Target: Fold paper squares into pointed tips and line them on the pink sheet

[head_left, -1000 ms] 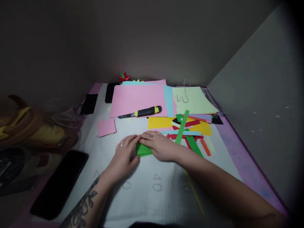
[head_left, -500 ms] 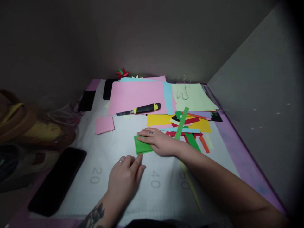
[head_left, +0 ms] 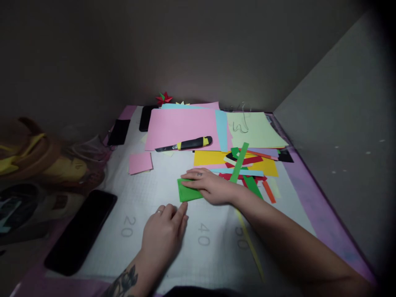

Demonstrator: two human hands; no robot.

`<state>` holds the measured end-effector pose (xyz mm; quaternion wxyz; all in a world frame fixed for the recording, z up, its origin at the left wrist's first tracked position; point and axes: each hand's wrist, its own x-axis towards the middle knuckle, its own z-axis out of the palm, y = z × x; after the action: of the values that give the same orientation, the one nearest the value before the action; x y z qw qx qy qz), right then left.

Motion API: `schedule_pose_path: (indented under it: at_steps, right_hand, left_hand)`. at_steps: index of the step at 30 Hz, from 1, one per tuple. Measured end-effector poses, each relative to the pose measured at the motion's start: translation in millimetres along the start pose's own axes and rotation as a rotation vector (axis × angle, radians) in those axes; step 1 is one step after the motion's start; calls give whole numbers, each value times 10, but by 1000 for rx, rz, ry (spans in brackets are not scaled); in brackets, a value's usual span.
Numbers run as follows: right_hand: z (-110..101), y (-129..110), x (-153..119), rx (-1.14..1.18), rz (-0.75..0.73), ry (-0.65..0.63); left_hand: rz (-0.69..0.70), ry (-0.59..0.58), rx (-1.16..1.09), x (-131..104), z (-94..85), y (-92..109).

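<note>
A folded green paper piece point(head_left: 185, 194) lies on the white gridded sheet in front of me. My right hand point(head_left: 210, 187) rests flat over its right part, fingers stretched leftward, holding it down against the sheet. That hand hides the paper's right end. My left hand point(head_left: 163, 229) is just nearer to me, its index finger extended with the tip at the paper's near edge. The other left fingers are loosely bent and hold nothing. Beyond the right hand, a long green strip point(head_left: 239, 163) lies across a heap of coloured paper strips point(head_left: 255, 173).
A utility knife point(head_left: 193, 143), blade out, lies on pink paper point(head_left: 182, 123). Small pink squares point(head_left: 140, 163) sit left of it. A black phone point(head_left: 82, 233) is at near left, pale green sheets point(head_left: 256, 134) at back right. Behind stands a red paper star point(head_left: 163, 98).
The view has shifted slightly, moving everything a little right and down. My left thumb has drawn closer under the index finger. The right hand stays on the green paper.
</note>
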<state>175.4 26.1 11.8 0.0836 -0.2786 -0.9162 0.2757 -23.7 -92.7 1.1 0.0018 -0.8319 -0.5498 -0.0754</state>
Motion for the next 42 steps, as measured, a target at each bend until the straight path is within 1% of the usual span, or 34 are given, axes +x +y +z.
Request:
schedule_pose_path:
  at_steps: [5, 8, 9, 11, 15, 17, 21, 27, 31, 33, 36, 39, 42]
  right_hand:
    - [20, -17, -4, -52, -2, -11]
    - [50, -14, -8, -88, -11, -7]
    - [61, -14, -8, -93, -15, -3]
    - [77, -15, -6, -94, -19, 8]
    - [63, -5, -16, -69, 0, 32]
    - [35, 25, -37, -60, 30, 56]
    - [-16, 93, -92, -89, 76, 95]
    - [-27, 38, -96, -155, 110, 77]
    - [-30, -2, -94, -151, 135, 56]
    - [-31, -10, -102, -137, 140, 54]
    - [-24, -34, -95, -94, 143, 79]
    - [-10, -80, -34, -19, 180, 125]
    - [6, -125, 71, 26, 276, 132]
  left_hand:
    - [6, 34, -20, -37, 29, -25]
    - [47, 69, -33, -37, 30, -28]
    - [63, 63, -29, -26, 26, -21]
    - [67, 11, -9, 12, 10, 1]
    - [4, -111, 31, 93, -33, 47]
    - [-8, -137, 32, 110, -50, 56]
    - [-13, -151, 8, 111, -61, 49]
    - [-47, -145, -21, 139, -46, 35]
    - [-52, -143, -68, 136, -54, 34]
    - [-60, -126, -126, 121, -64, 22]
    - [-87, -66, -296, 130, -81, -35]
    - [-135, 13, -456, 233, -78, -131]
    - [-206, 18, -450, 399, -49, -222]
